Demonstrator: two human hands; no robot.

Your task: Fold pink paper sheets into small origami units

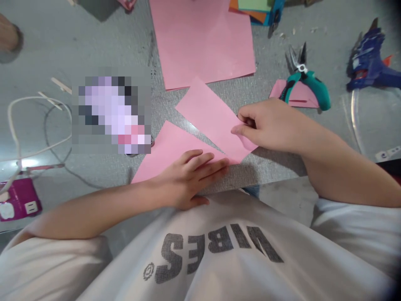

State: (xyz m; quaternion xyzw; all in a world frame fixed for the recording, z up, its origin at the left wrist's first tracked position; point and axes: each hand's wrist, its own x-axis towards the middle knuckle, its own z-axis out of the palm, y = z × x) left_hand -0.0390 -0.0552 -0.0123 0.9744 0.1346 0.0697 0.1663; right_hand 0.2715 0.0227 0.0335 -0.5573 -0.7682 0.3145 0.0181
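A pink paper sheet (163, 150) lies near the table's front edge, with a long narrow slit dividing it into two parts still joined at the right. My left hand (196, 173) rests flat on the lower part, fingers spread. At the sheet's right side, my right hand (266, 125) pinches the edge of the upper part between thumb and fingers, and the paper curls slightly there. The upper part's far corner reaches a larger pink sheet (206, 42) behind it.
Green-handled pliers (319, 90) lie on a folded pink piece (305, 100) at the right. Beyond them is a blue glue gun (369, 62). A pixelated area covers something left of the paper. A purple power socket (20, 198) and white cable (11, 121) lie far left.
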